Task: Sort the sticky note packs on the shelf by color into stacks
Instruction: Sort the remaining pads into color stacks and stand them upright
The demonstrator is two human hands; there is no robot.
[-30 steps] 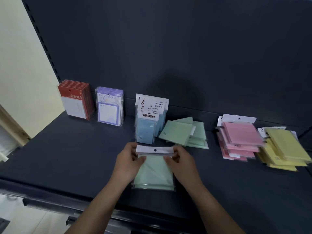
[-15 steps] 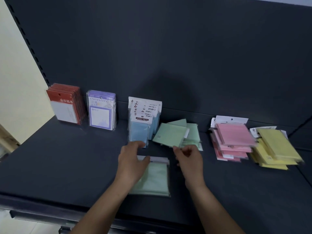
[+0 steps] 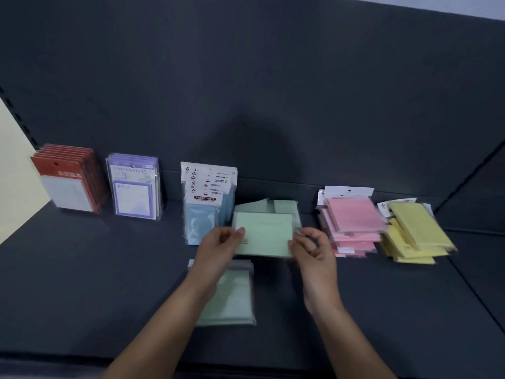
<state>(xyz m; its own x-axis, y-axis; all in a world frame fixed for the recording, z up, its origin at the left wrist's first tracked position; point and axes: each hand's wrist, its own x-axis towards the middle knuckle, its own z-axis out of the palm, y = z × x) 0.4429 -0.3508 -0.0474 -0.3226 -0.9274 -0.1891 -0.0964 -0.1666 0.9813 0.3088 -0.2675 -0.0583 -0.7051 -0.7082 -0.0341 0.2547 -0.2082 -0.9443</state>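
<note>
Holding another green pack (image 3: 263, 233) now (left hand (image 3: 218, 247); right hand (image 3: 314, 253))

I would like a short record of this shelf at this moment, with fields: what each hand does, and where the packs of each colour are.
left hand: pinches the left edge of the held green pack
right hand: grips its right edge
held green pack: over the loose green packs at the back
front green pack: flat on the shelf, partly under the left forearm
blue packs: upright, left of the green ones
pink stack: right of the green packs
yellow stack: far right
red packs, purple packs: upright, far left
</note>
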